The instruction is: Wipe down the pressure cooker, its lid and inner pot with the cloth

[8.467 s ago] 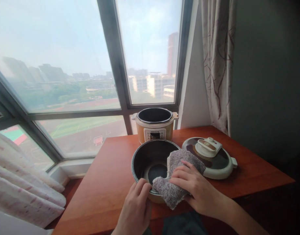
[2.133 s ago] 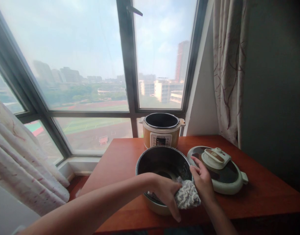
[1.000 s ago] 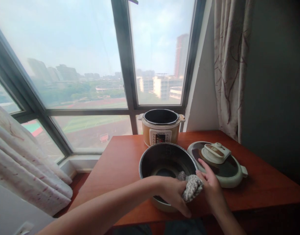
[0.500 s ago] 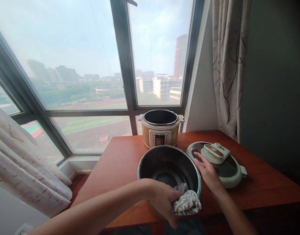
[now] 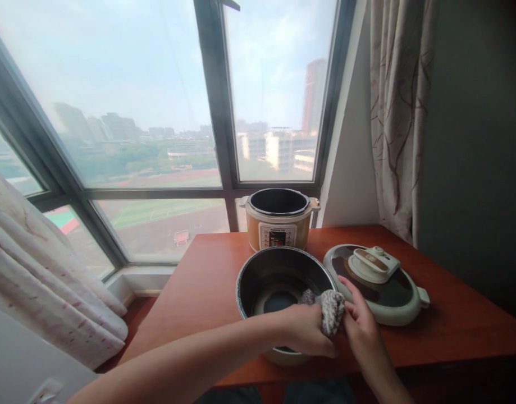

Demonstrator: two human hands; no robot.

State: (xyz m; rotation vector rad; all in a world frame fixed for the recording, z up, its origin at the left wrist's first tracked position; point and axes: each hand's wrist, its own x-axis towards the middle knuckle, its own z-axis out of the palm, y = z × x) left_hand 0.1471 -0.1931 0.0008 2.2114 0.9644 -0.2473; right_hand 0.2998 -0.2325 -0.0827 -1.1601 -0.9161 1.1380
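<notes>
A black inner pot (image 5: 258,275) with a pale rim stands near the table's front edge. My left hand (image 5: 308,331) reaches across its front, closed around a fuzzy grey-and-white cloth (image 5: 333,312). The cloth lies over the right part of the rim, with a darker bit of it inside the pot. Against the pot's right outer side is my right hand (image 5: 362,322), fingers bent around the wall close to the cloth. Part of its grip is hidden. Behind the pot stands the electric pressure cooker body (image 5: 278,227), open at the top.
The cooker lid (image 5: 392,292) lies handle up on the wooden table (image 5: 199,297), just right of my right hand. Beyond the table is a large window (image 5: 156,112), with curtains (image 5: 401,112) on both sides. A wall socket (image 5: 47,391) shows at lower left.
My left hand has carried the cloth up and right along the pot's rim. My right hand has slid down and slightly right along the pot's side, now close beside the cloth.
</notes>
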